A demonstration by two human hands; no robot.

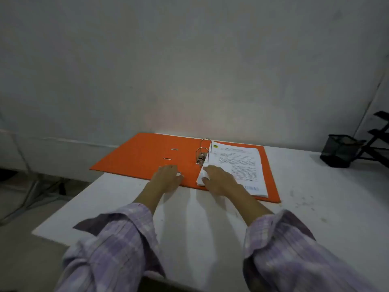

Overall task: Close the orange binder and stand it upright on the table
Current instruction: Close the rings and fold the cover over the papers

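Note:
The orange binder lies open and flat on the white table, its left cover reaching past the table's left edge. Two metal rings stand up at its spine. A stack of printed papers rests on the right cover. My left hand lies flat, fingers apart, on the near edge of the binder by the spine. My right hand rests palm down on the near left corner of the paper stack, holding nothing.
A black mesh pen holder stands at the table's far right, beside a black tiered rack. A grey wall rises directly behind the binder. The floor and thin metal legs show to the left of the table.

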